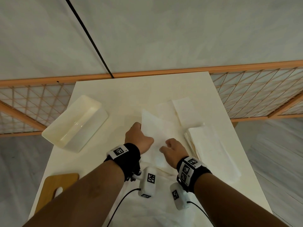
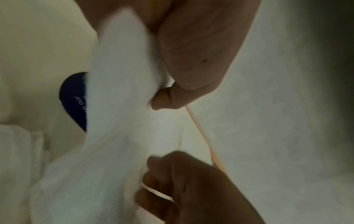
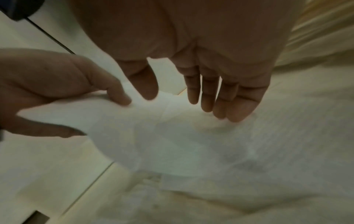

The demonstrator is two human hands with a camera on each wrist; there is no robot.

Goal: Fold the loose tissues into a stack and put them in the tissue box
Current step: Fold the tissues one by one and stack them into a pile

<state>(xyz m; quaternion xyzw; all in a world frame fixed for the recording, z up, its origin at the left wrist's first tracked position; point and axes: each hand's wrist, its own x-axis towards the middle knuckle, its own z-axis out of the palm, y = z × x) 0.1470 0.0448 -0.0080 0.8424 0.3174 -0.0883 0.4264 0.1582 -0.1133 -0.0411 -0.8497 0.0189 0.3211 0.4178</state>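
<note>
At the centre of the head view the left hand (image 1: 138,138) is pinching one loose tissue (image 1: 151,126), its fingers curled out of sight behind the knuckles; the left wrist view, blurred, is showing a thumb pressing the sheet against the hand. The right hand (image 1: 173,152) is hovering just right of it, and the right wrist view is showing its fingers (image 3: 208,94) hanging straight and slightly apart over the sheet, whether touching it I cannot tell. The tissue box (image 1: 75,123), open and tilted, is sitting at centre left on the worktop (image 1: 131,89), well apart from the folded stack (image 1: 211,148) at the right. More flat tissues (image 1: 183,110) are lying above the stack, their edges hard to separate from the pale surface. A wooden board (image 1: 57,185) is sitting at lower left, partly hidden by the forearm.
</note>
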